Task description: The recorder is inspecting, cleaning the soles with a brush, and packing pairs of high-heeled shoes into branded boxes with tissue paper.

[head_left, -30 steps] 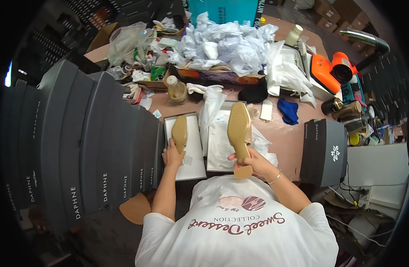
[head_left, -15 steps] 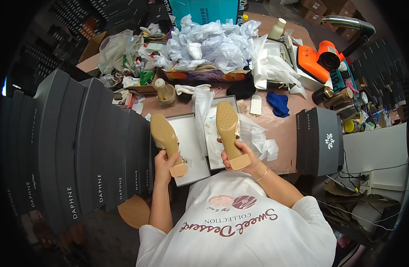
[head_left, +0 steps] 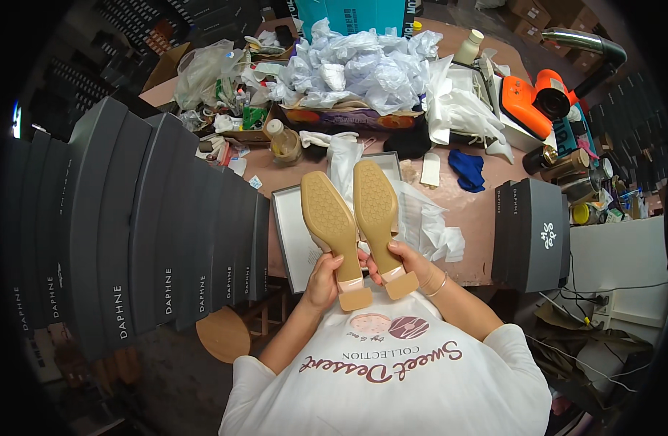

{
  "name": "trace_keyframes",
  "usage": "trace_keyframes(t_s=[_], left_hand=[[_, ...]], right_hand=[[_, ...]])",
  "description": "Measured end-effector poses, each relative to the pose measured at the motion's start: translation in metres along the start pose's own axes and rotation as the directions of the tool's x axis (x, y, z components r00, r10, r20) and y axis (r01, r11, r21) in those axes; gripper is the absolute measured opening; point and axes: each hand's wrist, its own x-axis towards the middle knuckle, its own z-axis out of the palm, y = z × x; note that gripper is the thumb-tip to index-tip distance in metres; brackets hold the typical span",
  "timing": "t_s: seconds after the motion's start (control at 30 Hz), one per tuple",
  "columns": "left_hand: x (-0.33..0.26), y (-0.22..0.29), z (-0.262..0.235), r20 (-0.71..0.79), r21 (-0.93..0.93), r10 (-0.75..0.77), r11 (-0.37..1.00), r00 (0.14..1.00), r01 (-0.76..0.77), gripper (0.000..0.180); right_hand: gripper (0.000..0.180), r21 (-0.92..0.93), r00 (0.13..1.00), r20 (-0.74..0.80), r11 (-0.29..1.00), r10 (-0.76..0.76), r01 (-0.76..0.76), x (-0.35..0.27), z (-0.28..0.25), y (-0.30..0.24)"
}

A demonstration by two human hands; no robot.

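Note:
Two tan block-heeled shoes are held up side by side, soles facing me and heels toward my body. My left hand (head_left: 324, 281) is closed around the waist of the left shoe (head_left: 328, 213), thumb on the sole near the heel. The right shoe (head_left: 375, 201) sits in my right hand (head_left: 409, 263), with the thumb along its edge and fingers behind. The uppers are mostly hidden behind the soles. Beneath them lies an open shoebox (head_left: 289, 236) with a pale inside, and white tissue paper (head_left: 437, 229) spills out at its right.
Dark shoeboxes (head_left: 101, 218) stand in a tall row at left, with a smaller stack (head_left: 532, 232) at right. Behind are a carton of crumpled tissue (head_left: 363, 73), a glass bottle (head_left: 283, 142), a blue cloth (head_left: 466, 171) and an orange device (head_left: 524, 107). A round stool (head_left: 223, 334) is below left.
My left hand has brought its shoe rightward, beside the other one. The two shoes were well apart before and now nearly touch. Both hands keep their hold.

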Motion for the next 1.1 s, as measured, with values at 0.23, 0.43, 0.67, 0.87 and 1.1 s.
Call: trace_keyframes(t_s=[0.23, 0.43, 0.67, 0.87, 1.1], left_hand=[[0.001, -0.006, -0.021, -0.083, 0.131, 0.017, 0.991, 0.996, -0.006, 0.039], [0.009, 0.004, -0.019, 0.072, -0.286, -0.015, 0.958, 0.997, 0.035, 0.048], [0.01, 0.011, -0.028, -0.26, -0.3, -0.118, 0.953, 0.958, 0.036, 0.04], [0.0, 0.013, -0.042, -0.491, 0.286, 0.018, 0.948, 0.871, 0.142, 0.029], [-0.019, -0.012, -0.034, -0.395, 0.194, 0.022, 0.979, 0.919, 0.06, 0.032]], right_hand=[[0.049, -0.288, 0.999, 0.002, 0.956, -0.048, 0.047, 0.001, -0.002, -0.011], [0.042, -0.057, 0.998, -0.051, 0.997, 0.039, -0.042, 0.007, 0.004, -0.011], [0.042, -0.173, 0.966, -0.246, 0.984, -0.084, 0.042, 0.017, 0.01, -0.018], [0.06, -0.564, 0.901, -0.318, 0.823, -0.294, 0.069, 0.018, 0.011, -0.02], [0.069, -0.377, 0.86, -0.416, 0.917, -0.295, 0.132, 0.011, 0.013, 0.0]])
